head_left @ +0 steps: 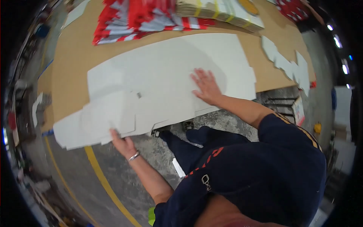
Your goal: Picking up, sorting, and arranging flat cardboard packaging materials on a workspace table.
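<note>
A large white cardboard sheet (159,72), cut with flaps and slots, lies across the tan table and overhangs its near edge. My right hand (206,87) rests palm down on the right half of it, fingers spread. At the near left edge, my left hand (123,144) grips a smaller white flap (107,115) of cardboard, part of its fingers hidden by the board. Whether that flap belongs to the large sheet or is a separate piece on top, I cannot tell. A small dark mark or hole (138,95) shows near the sheet's middle.
Red and white folded packaging (132,19) is heaped at the back of the tan table (68,83). Beside it lies a strapped bundle of flat cardboard (223,13). Jagged white offcuts (281,62) lie at the right edge. A dark metal rack (281,106) stands below the table.
</note>
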A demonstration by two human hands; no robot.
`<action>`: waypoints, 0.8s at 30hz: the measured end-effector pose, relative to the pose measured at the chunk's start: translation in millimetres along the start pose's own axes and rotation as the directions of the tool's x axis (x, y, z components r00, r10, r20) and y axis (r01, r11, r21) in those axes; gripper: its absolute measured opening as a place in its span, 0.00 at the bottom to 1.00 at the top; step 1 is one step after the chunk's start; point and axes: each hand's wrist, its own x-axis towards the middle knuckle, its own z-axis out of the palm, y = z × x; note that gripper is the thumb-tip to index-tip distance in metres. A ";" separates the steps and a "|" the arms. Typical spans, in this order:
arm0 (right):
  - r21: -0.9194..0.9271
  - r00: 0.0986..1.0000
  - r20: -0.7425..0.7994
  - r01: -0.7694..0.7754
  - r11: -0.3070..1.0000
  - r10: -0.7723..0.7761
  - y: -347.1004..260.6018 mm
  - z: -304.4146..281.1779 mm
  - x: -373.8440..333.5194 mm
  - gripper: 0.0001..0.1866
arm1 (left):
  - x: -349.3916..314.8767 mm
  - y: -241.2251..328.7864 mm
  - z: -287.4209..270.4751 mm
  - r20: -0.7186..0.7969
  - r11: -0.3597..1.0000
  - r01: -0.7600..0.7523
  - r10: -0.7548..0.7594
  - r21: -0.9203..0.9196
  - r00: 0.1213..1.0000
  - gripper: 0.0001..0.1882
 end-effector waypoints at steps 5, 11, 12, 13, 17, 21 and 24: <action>0.032 1.000 -0.011 0.020 0.999 -0.020 -1.1 4.8 5.5 0.36 | 11.2 -12.1 -1.8 -0.051 0.997 -0.007 0.011 0.072 0.999 0.16; 0.032 0.999 -0.001 0.036 0.999 -0.036 6.6 -2.8 -3.0 0.36 | -37.2 -24.8 24.6 0.273 0.403 -0.775 0.772 0.487 0.573 0.16; 0.035 1.000 0.009 0.024 0.999 -0.024 9.1 -1.1 -2.3 0.36 | -42.0 -18.9 31.9 0.144 0.549 -0.601 0.658 0.581 0.739 0.16; 0.049 0.999 0.007 0.040 0.998 -0.041 7.9 -1.8 -1.9 0.36 | -43.8 -10.5 30.1 -0.008 0.659 -0.391 0.517 0.643 0.856 0.15; 0.051 1.000 0.018 0.016 0.999 -0.017 11.7 -8.9 -4.7 0.36 | 7.6 -2.4 -1.9 0.063 0.976 0.131 -0.122 -0.174 0.991 0.18; 0.043 0.999 0.009 0.034 0.998 -0.034 7.7 -3.8 -0.7 0.36 | 7.4 -18.0 -5.9 -0.033 0.963 -0.135 0.147 0.234 0.989 0.20; 0.032 0.999 0.014 0.044 0.999 -0.044 9.1 -4.8 -3.7 0.36 | -20.2 -17.0 7.7 -0.013 0.788 -0.338 0.401 0.514 0.916 0.19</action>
